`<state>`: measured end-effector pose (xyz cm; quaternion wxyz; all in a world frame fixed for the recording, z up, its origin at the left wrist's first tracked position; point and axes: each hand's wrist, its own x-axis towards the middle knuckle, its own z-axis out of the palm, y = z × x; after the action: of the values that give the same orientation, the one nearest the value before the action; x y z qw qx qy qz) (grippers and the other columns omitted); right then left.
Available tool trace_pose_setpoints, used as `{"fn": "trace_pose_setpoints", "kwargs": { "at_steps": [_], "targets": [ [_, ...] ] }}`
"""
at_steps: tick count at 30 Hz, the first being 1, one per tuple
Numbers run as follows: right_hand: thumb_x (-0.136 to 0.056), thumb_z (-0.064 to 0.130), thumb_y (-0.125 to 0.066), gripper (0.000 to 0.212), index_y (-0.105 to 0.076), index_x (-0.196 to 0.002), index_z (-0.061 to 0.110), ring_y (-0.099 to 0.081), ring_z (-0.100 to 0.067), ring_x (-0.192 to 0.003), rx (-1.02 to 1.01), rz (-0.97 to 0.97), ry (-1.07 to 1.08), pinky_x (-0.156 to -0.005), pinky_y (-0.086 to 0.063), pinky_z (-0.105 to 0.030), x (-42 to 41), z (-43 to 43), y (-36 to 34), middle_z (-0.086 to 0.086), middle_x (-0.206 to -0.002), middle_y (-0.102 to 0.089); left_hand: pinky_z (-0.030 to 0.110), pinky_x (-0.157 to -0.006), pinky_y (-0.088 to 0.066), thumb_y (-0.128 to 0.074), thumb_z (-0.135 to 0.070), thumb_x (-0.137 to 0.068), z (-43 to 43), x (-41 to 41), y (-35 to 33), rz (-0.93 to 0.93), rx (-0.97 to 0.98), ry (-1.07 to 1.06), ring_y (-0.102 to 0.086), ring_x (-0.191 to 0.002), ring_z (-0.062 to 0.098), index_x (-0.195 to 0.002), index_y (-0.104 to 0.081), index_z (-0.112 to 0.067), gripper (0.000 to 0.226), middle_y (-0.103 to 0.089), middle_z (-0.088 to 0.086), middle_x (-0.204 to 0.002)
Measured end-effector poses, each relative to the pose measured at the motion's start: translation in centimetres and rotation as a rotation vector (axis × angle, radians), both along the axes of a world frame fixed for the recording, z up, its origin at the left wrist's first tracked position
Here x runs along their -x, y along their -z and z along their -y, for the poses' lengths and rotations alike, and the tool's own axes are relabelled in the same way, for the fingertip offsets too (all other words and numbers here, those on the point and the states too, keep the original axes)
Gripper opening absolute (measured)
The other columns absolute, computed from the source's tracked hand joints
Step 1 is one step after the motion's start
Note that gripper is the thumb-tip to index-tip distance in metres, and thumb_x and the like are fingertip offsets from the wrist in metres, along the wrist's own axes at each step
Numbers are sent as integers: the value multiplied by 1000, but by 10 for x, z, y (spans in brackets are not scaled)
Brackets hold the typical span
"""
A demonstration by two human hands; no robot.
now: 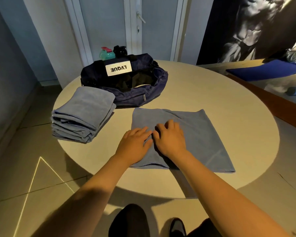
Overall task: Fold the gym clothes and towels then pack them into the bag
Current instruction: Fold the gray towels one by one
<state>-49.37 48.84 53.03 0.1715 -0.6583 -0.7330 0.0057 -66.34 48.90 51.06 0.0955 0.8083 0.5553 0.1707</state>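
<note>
Towel: the blue towel (195, 134) lay spread flat on the bench (212, 93), in front of the person, its near right corner close to the bench's rim
Left grip: the left hand (135, 144) lay flat on the towel, fingers straight, released, pressing the cloth
Right grip: the right hand (171, 137) rested just beside it with bent fingers on a ridge of cloth; whether it pinched that ridge, I could not tell
Risk, slip: the bench looked smooth, so a fold pulled from one side could likely drag the whole towel and leave the edges unmatched
Risk, edge: that near corner could slide over the rim if the cloth was drawn toward the body
Risk, stack: the folded towels (82, 117) sat at the bench's left rim, so a sweeping forearm could probably tip them to the floor
Risk, bag: the navy bag (126, 82) stood open but slumped behind the stack, and its sagging mouth could snag a bundle
Surface: a round, pale bench, with a teal bottle (107, 54) and a black bottle (120, 51) behind the bag
Room: a tiled floor, a pale door beyond the bench, a dark picture on the right wall, and a blue mat (263, 70) at the right
</note>
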Motion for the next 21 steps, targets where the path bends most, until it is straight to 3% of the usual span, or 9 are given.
{"fn": "trace_pose_setpoints", "kwargs": {
  "at_steps": [1,3,6,8,10,12,15,18,21],
  "targets": [
    [-104,43,-38,40,-58,-128,17,-47,-35,-114,11,6,-17,-93,-36,-45,2,9,4,-14,-120,-51,32,-121,-11,-34,-47,-107,6,1,0,-22,19,-3,-20,-151,14,-156,-33,-32,51,-24,-8,-165],
    [-105,46,-31,47,-48,-141,21,-42,-34,-130,108,13,-25,-108,-28,-49,3,21,8,-13,-136,-47,36,-123,-6,-28,-50,-107,14,2,-1,-57,58,-6,-12,-153,11,-158,-27,-33,54,-16,-8,-167],
    [-104,56,-16,61,-16,-159,29,-4,-25,-154,278,45,-45,-121,0,-56,-3,35,1,-7,-167,-12,44,-124,1,-22,-51,-107,21,13,-7,-143,117,-27,-7,-154,9,-159,-21,-36,53,-9,-9,-168],
    [-103,59,-15,63,-11,-160,33,3,-25,-154,272,57,-31,-122,1,-56,-9,49,2,-7,-167,-7,48,-123,7,-21,-45,-109,25,21,-10,-236,82,-84,-9,-154,12,-159,-21,-36,50,-12,-6,-168],
    [-103,60,-15,62,-15,-159,34,-4,-29,-152,223,54,1,-121,-4,-56,-13,62,5,-10,-164,-15,50,-122,6,-28,-36,-110,29,19,-16,-305,-7,-156,-18,-152,19,-157,-29,-32,47,-23,-1,-165],
    [-103,59,-14,62,-14,-159,33,-4,-30,-152,242,43,5,-122,-3,-56,-13,68,6,-11,-164,-15,44,-123,-8,-37,-29,-107,38,0,-20,-207,-71,-130,-32,-145,23,-151,-41,-29,44,-37,0,-159],
    [-103,58,-15,62,-13,-160,32,1,-27,-154,301,10,-12,-122,2,-52,-14,72,5,-8,-167,-8,38,-123,-14,-31,-37,-109,52,-25,-15,-26,69,-54,-25,-149,22,-155,-35,-28,47,-29,-1,-163],
    [-106,46,-25,52,-30,-154,26,-18,-27,-149,215,-28,-8,-119,-15,-46,-27,75,3,-7,-162,-25,37,-125,-4,-26,-53,-106,61,-14,-10,-123,125,-14,-9,-154,17,-159,-21,-35,56,-12,-6,-168],
    [-105,39,-32,40,-52,-133,20,-41,-29,-126,97,-6,55,-102,-35,-42,-40,73,2,-6,-137,-50,36,-124,-5,-34,-53,-104,66,-6,-17,-123,152,43,-11,-152,16,-157,-24,-39,55,-16,-9,-166]
  ]
}}
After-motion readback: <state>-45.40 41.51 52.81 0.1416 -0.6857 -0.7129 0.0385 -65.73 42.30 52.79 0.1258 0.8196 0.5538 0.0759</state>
